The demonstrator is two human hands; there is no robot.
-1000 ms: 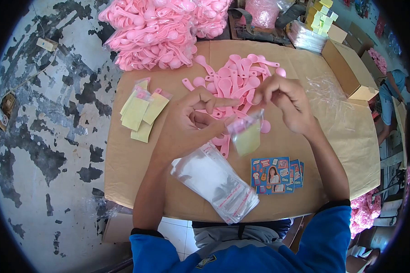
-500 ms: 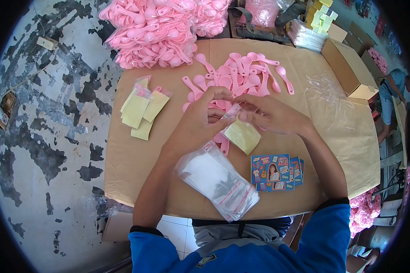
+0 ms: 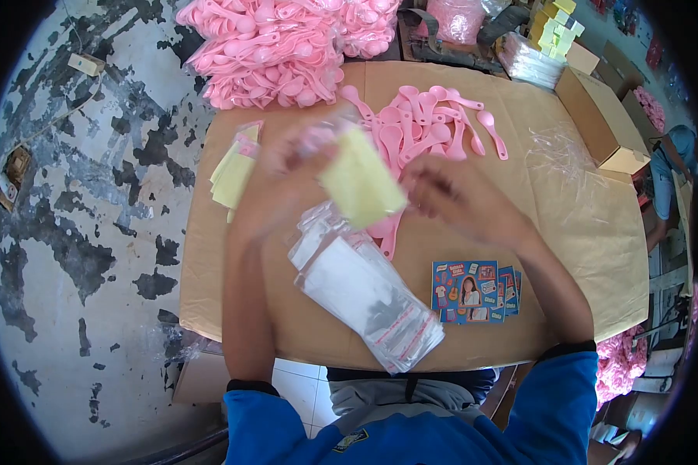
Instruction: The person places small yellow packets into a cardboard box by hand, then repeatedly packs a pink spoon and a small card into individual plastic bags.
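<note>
My left hand (image 3: 291, 170) is blurred and closed on the top of a clear packet with a yellow card (image 3: 362, 180) in it. To the right, my right hand (image 3: 454, 194) is blurred too, apart from the packet, and whether it holds anything is hidden. Loose pink spoons (image 3: 419, 124) lie in a pile beyond my hands. Clear plastic bags (image 3: 364, 294) form a stack nearer my body. Blue printed cards (image 3: 465, 293) lie to the right of that stack. Several yellow packets (image 3: 230, 180) rest at the left, partly behind my left hand.
Large bags of pink spoons (image 3: 267, 58) stand at the table's back left. An open cardboard box (image 3: 601, 120) is at the back right, near crumpled clear plastic (image 3: 562, 155). Another person (image 3: 671, 170) is beyond the right edge.
My left hand has moved left and up with the yellow packet, away from my right hand. My right hand has let go of the packet.
</note>
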